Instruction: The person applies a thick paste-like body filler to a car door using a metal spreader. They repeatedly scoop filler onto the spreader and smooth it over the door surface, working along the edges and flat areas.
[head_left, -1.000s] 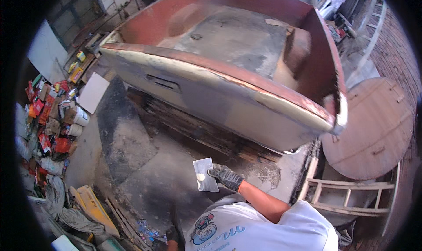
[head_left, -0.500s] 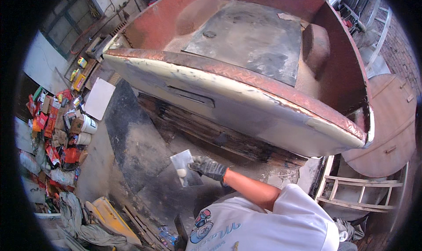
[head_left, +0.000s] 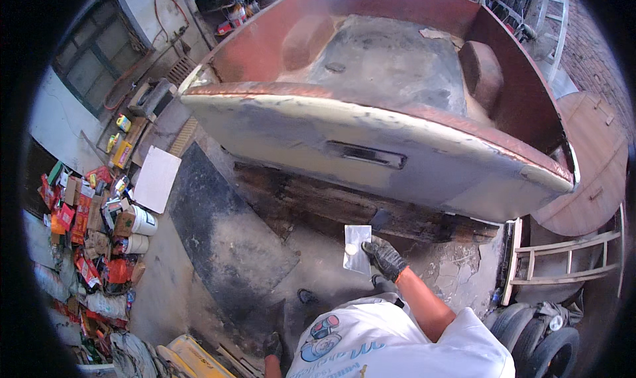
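My right hand (head_left: 385, 257), in a dark grey work glove, grips the edge of a thin, shiny rectangular plate (head_left: 358, 235). A small round cream-coloured dab (head_left: 350, 249) sits on the plate. Past the hand stands the truck bed's tailgate (head_left: 291, 129), its outer face patched in cream and grey, with a slotted handle recess (head_left: 366, 155). The plate is apart from the tailgate. My left hand (head_left: 272, 345), gloved too, hangs low beside my shirt; its fingers are too small and dark to read.
Boxes, pails (head_left: 144, 220) and clutter line the left side. A dark mat (head_left: 212, 206) covers part of the floor. Charred-looking timber (head_left: 318, 202) lies below the tailgate. To the right are a round wooden board (head_left: 586, 166), a white frame (head_left: 568, 275) and several tyres (head_left: 555, 353).
The right hand and plate have moved rightward in view, and the plate stands more upright. My left hand has come into view at the bottom. The whole view has shifted.
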Demonstrator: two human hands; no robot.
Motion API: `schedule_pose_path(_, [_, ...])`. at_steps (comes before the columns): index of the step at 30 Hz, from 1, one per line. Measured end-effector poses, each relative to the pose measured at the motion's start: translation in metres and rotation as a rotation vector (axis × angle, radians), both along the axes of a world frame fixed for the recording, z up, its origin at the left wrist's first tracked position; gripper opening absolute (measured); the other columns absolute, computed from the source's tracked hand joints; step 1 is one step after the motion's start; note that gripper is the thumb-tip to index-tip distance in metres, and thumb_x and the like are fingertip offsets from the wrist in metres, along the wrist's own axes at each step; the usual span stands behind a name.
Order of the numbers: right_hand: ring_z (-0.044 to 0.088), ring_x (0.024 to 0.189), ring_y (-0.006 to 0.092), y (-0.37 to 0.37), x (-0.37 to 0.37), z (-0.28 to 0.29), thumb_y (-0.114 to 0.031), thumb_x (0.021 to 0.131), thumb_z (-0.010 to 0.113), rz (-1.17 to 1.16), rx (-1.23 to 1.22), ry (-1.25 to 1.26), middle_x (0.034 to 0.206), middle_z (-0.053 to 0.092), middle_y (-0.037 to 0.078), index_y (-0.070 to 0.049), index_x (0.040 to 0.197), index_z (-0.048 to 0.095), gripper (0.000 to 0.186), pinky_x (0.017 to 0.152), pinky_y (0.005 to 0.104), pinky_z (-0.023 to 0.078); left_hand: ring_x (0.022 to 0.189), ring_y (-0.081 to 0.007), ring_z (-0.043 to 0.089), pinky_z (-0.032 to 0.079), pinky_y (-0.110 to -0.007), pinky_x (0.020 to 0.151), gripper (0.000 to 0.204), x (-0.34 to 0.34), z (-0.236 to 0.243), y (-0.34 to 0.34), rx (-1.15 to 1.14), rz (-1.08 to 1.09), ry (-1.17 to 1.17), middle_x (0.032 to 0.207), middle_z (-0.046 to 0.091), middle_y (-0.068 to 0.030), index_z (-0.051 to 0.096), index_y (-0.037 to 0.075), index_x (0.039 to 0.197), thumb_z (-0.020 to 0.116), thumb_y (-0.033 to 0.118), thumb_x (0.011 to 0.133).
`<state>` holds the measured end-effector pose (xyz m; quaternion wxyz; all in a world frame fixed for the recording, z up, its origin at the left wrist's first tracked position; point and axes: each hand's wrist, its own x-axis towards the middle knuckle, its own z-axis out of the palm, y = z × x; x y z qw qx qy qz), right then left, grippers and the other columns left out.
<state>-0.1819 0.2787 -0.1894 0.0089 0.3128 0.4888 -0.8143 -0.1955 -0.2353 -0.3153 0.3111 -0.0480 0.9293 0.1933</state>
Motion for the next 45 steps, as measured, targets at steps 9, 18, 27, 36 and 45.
schedule_pose_path(9, [0.056, 0.080, 0.0089, -0.091, -0.078, 0.043, -0.027, 0.093, 0.058, -0.126, 0.014, 0.062, 0.098, 0.063, -0.001, -0.008, 0.120, 0.058, 0.032, 0.072, 0.0261, 0.047, 0.128, -0.0343, 0.042, 0.034, -0.044, 0.107, 0.068, -0.089, -0.119, -0.166, -0.213, -0.254, -0.255, 0.132, 0.052, -0.0196, 0.057, 0.010, 0.127, 0.024, 0.059, 0.094])
schedule_pose_path(18, [0.058, 0.089, 0.0123, -0.059, -0.140, 0.067, -0.022, 0.092, 0.060, -0.286, 0.130, 0.282, 0.097, 0.063, 0.002, -0.007, 0.102, 0.061, 0.019, 0.081, 0.0306, 0.048, 0.123, -0.0363, 0.047, 0.033, -0.043, 0.107, 0.059, -0.218, -0.095, -0.120, -0.202, -0.328, -0.145, 0.133, 0.052, -0.0189, 0.054, 0.011, 0.131, 0.029, 0.052, 0.096])
schedule_pose_path(27, [0.054, 0.108, 0.0177, -0.039, -0.241, 0.166, -0.011, 0.093, 0.056, -0.282, 0.525, 0.325, 0.118, 0.060, 0.012, 0.000, 0.130, 0.048, 0.039, 0.096, 0.0321, 0.041, 0.106, -0.0459, 0.054, 0.044, -0.051, 0.087, 0.046, -0.368, 0.010, -0.018, -0.051, -0.352, 0.080, 0.108, 0.060, -0.0273, 0.064, 0.003, 0.105, 0.034, 0.038, 0.097])
schedule_pose_path(36, [0.055, 0.107, 0.0152, -0.051, -0.285, 0.185, -0.012, 0.094, 0.059, -0.504, 1.235, 0.001, 0.119, 0.060, 0.013, 0.004, 0.129, 0.048, 0.040, 0.094, 0.0292, 0.043, 0.111, -0.0414, 0.056, 0.043, -0.049, 0.095, 0.049, -0.524, -0.028, -0.042, -0.175, -0.804, 0.020, 0.118, 0.059, -0.0242, 0.063, 0.006, 0.116, 0.030, 0.037, 0.097])
schedule_pose_path(45, [0.055, 0.115, 0.0270, -0.099, -0.347, 0.214, -0.002, 0.091, 0.054, -0.465, 1.801, -0.165, 0.131, 0.053, 0.015, -0.008, 0.129, 0.053, 0.039, 0.096, 0.0416, 0.045, 0.114, -0.0337, 0.057, 0.042, -0.045, 0.099, 0.068, -0.699, -0.038, -0.047, -0.261, -1.180, -0.156, 0.115, 0.059, -0.0291, 0.066, 0.010, 0.114, 0.030, 0.062, 0.091])
